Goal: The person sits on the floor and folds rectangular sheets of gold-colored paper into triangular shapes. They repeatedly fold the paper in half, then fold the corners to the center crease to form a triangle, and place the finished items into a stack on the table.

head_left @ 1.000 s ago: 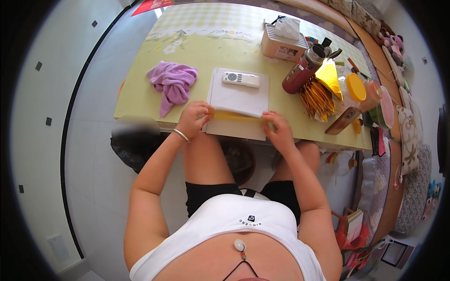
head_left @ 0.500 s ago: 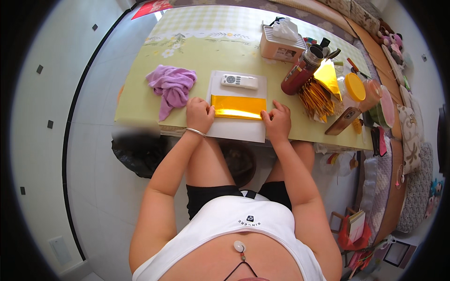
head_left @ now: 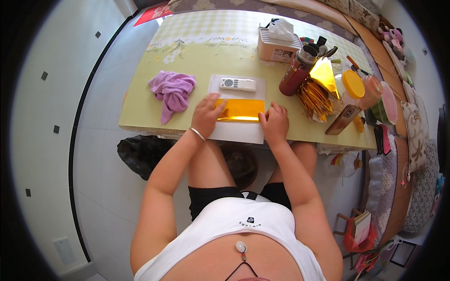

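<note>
Gold foil sheet (head_left: 240,110), folded into a long shiny strip, lies flat on a white board (head_left: 236,133) at the near edge of the bench (head_left: 140,112), at about 12 o'clock from the person's lap. The left hand (head_left: 206,114) presses down on the strip's left end with fingers spread flat, its grip open, and a thin bracelet circles that wrist. The right hand (head_left: 274,122) rests at the strip's right end, fingers curled loosely against the foil's edge, pressing rather than clasping anything. A white remote control (head_left: 237,84) lies on the board's far part, just beyond the foil at 12 o'clock. A crumpled purple cloth (head_left: 172,92) sits on the bench at 9 o'clock from the foil. At 2 o'clock stand a dark red bottle (head_left: 296,75) and a pile of gold foil strips (head_left: 315,98), with a tissue box (head_left: 277,43) farther off at 1 o'clock. A phone (head_left: 343,119) lies at 3 o'clock.
</note>
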`<state>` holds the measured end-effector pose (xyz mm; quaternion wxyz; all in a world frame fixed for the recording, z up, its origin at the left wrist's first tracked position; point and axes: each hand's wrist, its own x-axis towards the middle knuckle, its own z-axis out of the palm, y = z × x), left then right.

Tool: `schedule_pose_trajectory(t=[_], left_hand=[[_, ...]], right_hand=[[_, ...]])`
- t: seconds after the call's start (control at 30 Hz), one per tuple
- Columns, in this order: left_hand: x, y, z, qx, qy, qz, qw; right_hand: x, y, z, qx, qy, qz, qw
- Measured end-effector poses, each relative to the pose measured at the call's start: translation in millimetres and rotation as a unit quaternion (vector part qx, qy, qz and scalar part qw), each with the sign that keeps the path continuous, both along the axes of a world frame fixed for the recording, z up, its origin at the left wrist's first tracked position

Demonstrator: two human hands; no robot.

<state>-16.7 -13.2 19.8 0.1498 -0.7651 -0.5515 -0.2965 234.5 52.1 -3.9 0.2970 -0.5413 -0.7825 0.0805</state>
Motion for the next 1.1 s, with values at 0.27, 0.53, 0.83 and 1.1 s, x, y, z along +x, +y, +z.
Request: schedule_pose_trajectory(t=[0.27, 0.53, 0.83, 1.1], left_hand=[[0, 5, -4, -0.229, 0.130, -0.115, 0.958], [-19, -43, 0, -0.355, 0.146, -0.025, 0.923], [-47, 34, 8, -0.255, -0.117, 0.048, 0.959], [-40, 22, 14, -0.302, -0.320, 0.095, 0.893]], right_hand=[[-26, -10, 1, 0.131, -0.136, 0.174, 0.966], [13, -40, 11, -0.074, -0.157, 0.236, 0.956], [-17, 3, 25, -0.355, 0.365, 0.078, 0.857], [-18, 13, 7, -0.407, 0.505, 0.051, 0.760]])
